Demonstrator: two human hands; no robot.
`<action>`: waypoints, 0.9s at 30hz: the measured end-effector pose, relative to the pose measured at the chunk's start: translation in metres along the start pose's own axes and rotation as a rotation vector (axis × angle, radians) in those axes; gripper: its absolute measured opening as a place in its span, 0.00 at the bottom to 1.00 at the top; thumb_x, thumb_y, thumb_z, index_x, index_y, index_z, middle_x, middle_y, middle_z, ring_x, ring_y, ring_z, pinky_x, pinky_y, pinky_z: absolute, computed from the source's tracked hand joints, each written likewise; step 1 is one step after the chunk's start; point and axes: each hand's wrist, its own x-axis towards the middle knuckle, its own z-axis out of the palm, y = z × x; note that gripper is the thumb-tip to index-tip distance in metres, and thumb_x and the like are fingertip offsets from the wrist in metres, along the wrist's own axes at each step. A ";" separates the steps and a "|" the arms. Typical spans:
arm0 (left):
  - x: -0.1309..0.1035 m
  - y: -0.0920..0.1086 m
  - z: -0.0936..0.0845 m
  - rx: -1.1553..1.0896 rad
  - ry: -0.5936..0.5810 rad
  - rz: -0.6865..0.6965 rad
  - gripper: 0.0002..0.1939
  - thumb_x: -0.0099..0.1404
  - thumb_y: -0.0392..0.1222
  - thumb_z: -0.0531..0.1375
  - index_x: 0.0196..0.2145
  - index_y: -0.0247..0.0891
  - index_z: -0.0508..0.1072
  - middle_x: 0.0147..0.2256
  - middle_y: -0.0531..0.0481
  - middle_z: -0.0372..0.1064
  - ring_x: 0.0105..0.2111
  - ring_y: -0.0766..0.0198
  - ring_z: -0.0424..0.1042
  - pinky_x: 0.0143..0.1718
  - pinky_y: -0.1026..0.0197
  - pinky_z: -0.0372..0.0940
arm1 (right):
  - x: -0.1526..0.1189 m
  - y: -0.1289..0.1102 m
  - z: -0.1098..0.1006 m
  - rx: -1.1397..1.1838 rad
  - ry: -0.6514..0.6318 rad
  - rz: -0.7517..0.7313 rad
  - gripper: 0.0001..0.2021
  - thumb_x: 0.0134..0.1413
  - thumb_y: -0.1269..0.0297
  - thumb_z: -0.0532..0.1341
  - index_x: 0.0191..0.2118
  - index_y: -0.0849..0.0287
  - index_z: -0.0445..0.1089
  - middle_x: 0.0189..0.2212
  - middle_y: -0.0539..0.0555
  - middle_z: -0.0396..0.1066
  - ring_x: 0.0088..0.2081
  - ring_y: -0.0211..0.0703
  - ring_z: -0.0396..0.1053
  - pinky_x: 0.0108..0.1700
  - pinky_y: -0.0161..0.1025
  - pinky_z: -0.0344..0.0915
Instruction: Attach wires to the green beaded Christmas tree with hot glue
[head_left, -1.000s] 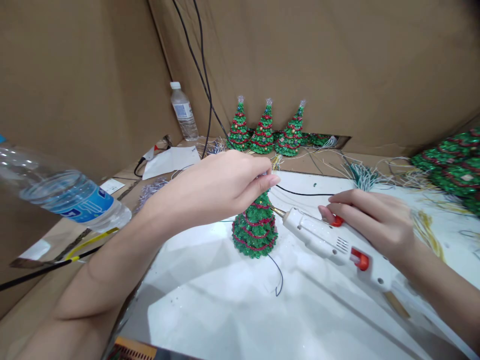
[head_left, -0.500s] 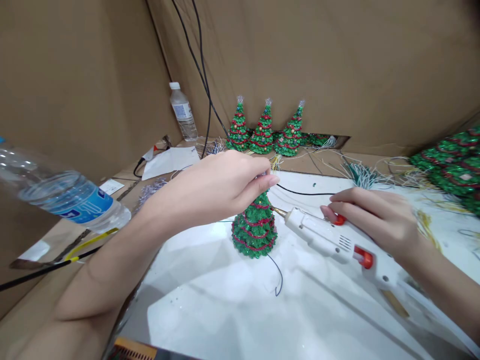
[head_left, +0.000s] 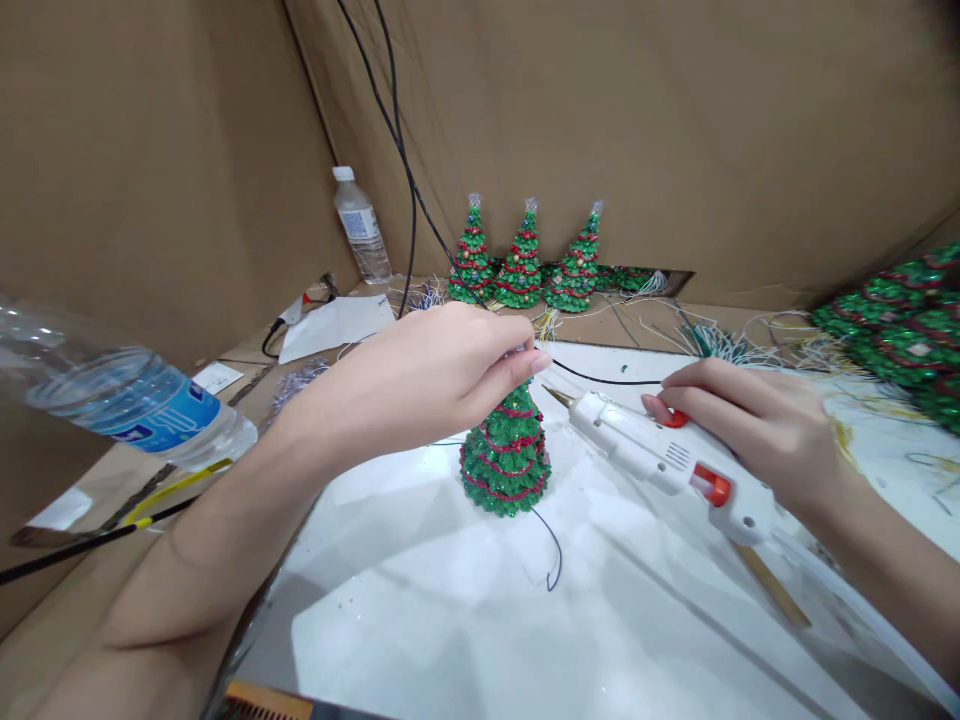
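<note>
A small green Christmas tree [head_left: 507, 462] with red garlands stands upright on the white work surface [head_left: 420, 600]. My left hand [head_left: 457, 365] pinches its top, and the fingers hide the tip. In my right hand [head_left: 750, 420] is a white hot glue gun [head_left: 660, 450] with red parts. Its metal nozzle points at the tree's upper right side, a small gap away from it. A thin dark wire [head_left: 556, 555] curls out from under the tree's base.
Three finished-looking trees [head_left: 519, 265] stand along the cardboard wall. More trees [head_left: 911, 340] lie at the right among loose wires [head_left: 720, 345]. A large water bottle [head_left: 150, 405] leans in at left; a smaller bottle [head_left: 361, 230] is behind. Black cables [head_left: 405, 160] hang down. An orange comb-like piece [head_left: 266, 702] lies at the front.
The glue gun's nozzle has drawn back from the tree's side, slightly up and right. My left hand stays on the tree top. The whole view has shifted a little.
</note>
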 end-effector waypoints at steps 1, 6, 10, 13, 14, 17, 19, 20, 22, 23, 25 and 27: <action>0.000 0.000 0.000 0.000 -0.005 -0.001 0.16 0.71 0.44 0.47 0.25 0.38 0.59 0.22 0.55 0.59 0.22 0.68 0.59 0.23 0.62 0.48 | -0.001 0.002 0.000 -0.027 -0.016 0.009 0.08 0.59 0.74 0.58 0.28 0.61 0.65 0.25 0.53 0.70 0.23 0.33 0.61 0.26 0.31 0.55; 0.001 0.001 -0.001 0.006 -0.012 -0.006 0.16 0.71 0.44 0.47 0.26 0.37 0.63 0.22 0.53 0.60 0.22 0.67 0.60 0.23 0.62 0.49 | -0.013 0.019 0.014 -0.109 -0.165 0.119 0.09 0.58 0.75 0.53 0.31 0.60 0.69 0.31 0.53 0.73 0.23 0.33 0.63 0.26 0.32 0.53; 0.001 0.001 -0.001 -0.002 -0.016 0.000 0.16 0.71 0.43 0.47 0.27 0.37 0.65 0.24 0.53 0.63 0.23 0.67 0.61 0.24 0.62 0.49 | -0.019 0.026 0.032 -0.141 -0.441 0.294 0.10 0.50 0.75 0.54 0.34 0.59 0.70 0.37 0.55 0.73 0.24 0.37 0.63 0.23 0.36 0.44; 0.001 0.001 -0.001 -0.010 -0.016 -0.001 0.16 0.71 0.43 0.47 0.27 0.37 0.64 0.23 0.53 0.62 0.23 0.67 0.61 0.24 0.63 0.50 | -0.018 0.022 0.042 -0.097 -0.640 0.414 0.12 0.47 0.74 0.55 0.37 0.59 0.70 0.41 0.56 0.71 0.27 0.39 0.66 0.24 0.38 0.42; 0.001 0.001 -0.001 -0.012 -0.016 -0.002 0.16 0.71 0.43 0.47 0.27 0.37 0.64 0.23 0.53 0.62 0.23 0.67 0.61 0.24 0.63 0.50 | -0.018 0.020 0.044 -0.080 -0.659 0.426 0.12 0.46 0.74 0.55 0.38 0.60 0.69 0.42 0.56 0.71 0.27 0.40 0.66 0.24 0.38 0.42; 0.002 0.001 -0.001 -0.006 -0.016 -0.008 0.16 0.71 0.44 0.47 0.27 0.37 0.63 0.23 0.53 0.61 0.23 0.67 0.60 0.24 0.62 0.50 | -0.017 0.012 0.051 -0.029 -0.683 0.466 0.14 0.43 0.75 0.56 0.39 0.61 0.67 0.42 0.56 0.69 0.27 0.40 0.66 0.25 0.38 0.43; 0.002 0.001 -0.001 -0.005 -0.019 -0.012 0.16 0.71 0.44 0.46 0.27 0.37 0.63 0.23 0.53 0.61 0.23 0.67 0.60 0.24 0.62 0.50 | -0.017 0.009 0.056 0.022 -0.699 0.494 0.16 0.41 0.75 0.56 0.40 0.61 0.66 0.42 0.57 0.68 0.28 0.41 0.66 0.25 0.38 0.46; 0.002 0.001 -0.001 -0.007 -0.022 -0.012 0.16 0.71 0.44 0.46 0.27 0.37 0.64 0.23 0.54 0.61 0.23 0.67 0.60 0.25 0.62 0.50 | -0.018 0.008 0.058 0.052 -0.705 0.505 0.17 0.39 0.76 0.56 0.40 0.61 0.66 0.42 0.57 0.67 0.29 0.41 0.67 0.26 0.38 0.47; 0.001 0.000 -0.001 -0.012 -0.027 -0.015 0.16 0.71 0.44 0.46 0.27 0.37 0.64 0.23 0.53 0.61 0.23 0.67 0.60 0.25 0.62 0.50 | -0.021 0.007 0.063 0.124 -0.712 0.521 0.18 0.38 0.75 0.57 0.41 0.61 0.65 0.42 0.57 0.66 0.31 0.42 0.68 0.28 0.37 0.53; 0.001 0.001 -0.001 -0.012 -0.032 -0.023 0.16 0.71 0.44 0.46 0.27 0.37 0.64 0.23 0.53 0.61 0.23 0.67 0.60 0.25 0.62 0.50 | -0.022 0.007 0.065 0.165 -0.713 0.524 0.18 0.38 0.75 0.57 0.41 0.61 0.64 0.43 0.57 0.66 0.33 0.43 0.69 0.30 0.37 0.56; 0.001 0.001 -0.002 -0.012 -0.047 -0.042 0.17 0.71 0.45 0.46 0.28 0.37 0.65 0.23 0.53 0.62 0.23 0.66 0.61 0.25 0.63 0.51 | -0.024 0.006 0.067 0.253 -0.710 0.523 0.18 0.39 0.74 0.58 0.42 0.61 0.63 0.43 0.58 0.65 0.37 0.45 0.69 0.36 0.37 0.61; 0.001 0.002 -0.003 -0.014 -0.065 -0.060 0.17 0.71 0.46 0.46 0.29 0.37 0.66 0.23 0.53 0.62 0.24 0.65 0.62 0.25 0.63 0.52 | -0.026 0.006 0.066 0.339 -0.706 0.515 0.19 0.41 0.73 0.58 0.44 0.61 0.62 0.45 0.58 0.65 0.41 0.45 0.69 0.42 0.38 0.64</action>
